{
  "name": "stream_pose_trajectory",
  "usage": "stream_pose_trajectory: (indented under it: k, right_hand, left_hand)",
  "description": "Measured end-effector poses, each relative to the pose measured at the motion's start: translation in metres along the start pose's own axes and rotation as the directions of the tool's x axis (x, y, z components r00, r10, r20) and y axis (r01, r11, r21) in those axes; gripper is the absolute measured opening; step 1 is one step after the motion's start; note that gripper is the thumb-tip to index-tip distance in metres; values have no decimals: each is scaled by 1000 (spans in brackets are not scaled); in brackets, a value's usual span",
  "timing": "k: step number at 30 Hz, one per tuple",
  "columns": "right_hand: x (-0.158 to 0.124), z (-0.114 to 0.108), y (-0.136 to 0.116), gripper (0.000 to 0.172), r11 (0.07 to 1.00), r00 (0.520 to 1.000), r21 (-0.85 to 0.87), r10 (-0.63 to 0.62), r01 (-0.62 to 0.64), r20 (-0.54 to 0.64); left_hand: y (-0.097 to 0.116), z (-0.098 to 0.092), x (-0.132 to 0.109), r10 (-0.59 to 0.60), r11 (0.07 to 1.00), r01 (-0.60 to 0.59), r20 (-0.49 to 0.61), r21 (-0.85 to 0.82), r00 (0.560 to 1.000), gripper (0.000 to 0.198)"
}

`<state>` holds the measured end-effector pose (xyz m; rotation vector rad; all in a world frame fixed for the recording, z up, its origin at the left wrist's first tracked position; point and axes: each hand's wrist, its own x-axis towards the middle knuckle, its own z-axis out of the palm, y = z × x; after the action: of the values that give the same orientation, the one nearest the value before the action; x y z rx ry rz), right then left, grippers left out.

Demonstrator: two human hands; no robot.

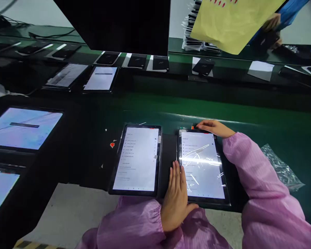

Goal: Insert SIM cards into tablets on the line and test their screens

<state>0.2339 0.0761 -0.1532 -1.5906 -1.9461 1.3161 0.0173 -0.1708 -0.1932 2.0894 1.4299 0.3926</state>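
Observation:
Two tablets lit with a settings list lie on the dark table mat before me. My left hand (176,197) lies flat along the lower left edge of the right tablet (200,173), fingers stretched out and touching its side. At that tablet's top edge is my right hand (214,128), its fingers bent together; whatever is between the fingertips is hidden. A small orange and green tab (192,127) sticks up beside them. The left tablet (137,159) rests alone, slightly tilted. Glossy film with bright reflections covers the right tablet's screen.
More lit tablets (26,126) lie at the left, two farther back. A shelf holds several dark devices (137,61) under a black monitor (129,24). Crumpled clear plastic (283,167) is at the right, near a yellow sheet (230,24). Another person's hand (272,26) shows at back right.

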Motion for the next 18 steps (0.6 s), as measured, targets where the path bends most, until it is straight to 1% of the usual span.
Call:
stream_pose_trajectory:
  k: [2,3,5,11,14,18]
  right_hand:
    - [19,3,-8,51,997,987,75,-15,3,160]
    - [25,5,-10,51,994,978,106,-24,1,210]
    - [31,6,-11,49,988,962,156,-37,-5,271]
    - [36,6,-6,40,975,931,215,-19,-64,364]
    - [36,6,-7,41,969,926,219,25,-115,378]
    - [32,7,-10,45,959,921,210,100,-190,375]
  left_hand:
    - [-2,-1,0,-13,998,14,17,-66,1000,150]
    - [-4,-2,0,-10,995,13,31,-101,999,151]
    - [-6,-5,0,-14,986,22,54,-163,998,153]
    - [-3,-5,4,-91,956,110,82,-271,992,156]
    - [-3,-2,5,-102,942,123,85,-312,991,155]
    - [-6,2,6,-82,928,107,84,-357,993,154]
